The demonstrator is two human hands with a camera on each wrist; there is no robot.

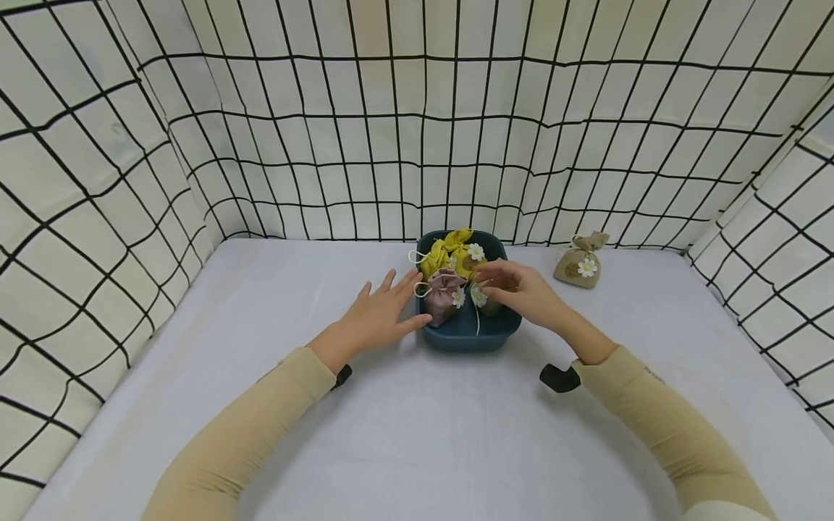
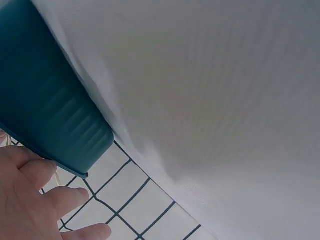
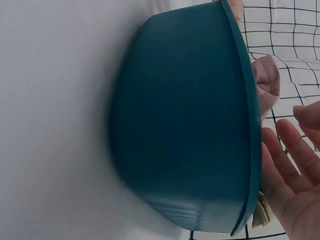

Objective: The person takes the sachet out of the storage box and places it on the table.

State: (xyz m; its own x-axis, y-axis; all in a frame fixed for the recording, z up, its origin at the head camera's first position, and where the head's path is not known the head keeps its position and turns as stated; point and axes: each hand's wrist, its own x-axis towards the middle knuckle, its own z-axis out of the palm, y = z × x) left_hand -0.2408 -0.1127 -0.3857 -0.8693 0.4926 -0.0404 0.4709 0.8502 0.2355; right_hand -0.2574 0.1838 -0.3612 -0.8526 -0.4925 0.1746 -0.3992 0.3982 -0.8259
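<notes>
- Landmark: blue tub (image 1: 472,344) on the worktop (image 1: 417,434); all places below are relative to it, left and right being the person's own.
- Inside tub: pink pouch (image 1: 438,302) front left; yellow pouches (image 1: 432,266), apparently two, at the back; olive pouch (image 1: 493,307) at the right, partly hidden.
- Outside tub: tan pouch (image 1: 576,268), tied at the neck with a white flower on its front, upright on the worktop, well apart to the right.
- Left hand (image 1: 374,316): at the tub's left side, fingers straight and fanned, around the rim, holding nothing. Possibly steadying; firm contact not confirmed.
- Right hand (image 1: 524,295): reaches over the tub's right rim, above the olive pouch. Fingers loosely bent, gap to the thumb in the right wrist view; no grip seen. Light contact with the pouch: cannot tell.
- Step (judgement): handling the olive pouch inside the tub, either letting go or about to pinch; one moment does not settle which.
- Next move (judgement): if filling the tub, right hand should rise clear of the rim, then go right to the tan pouch; if emptying it, pinch the olive pouch's neck.
</notes>
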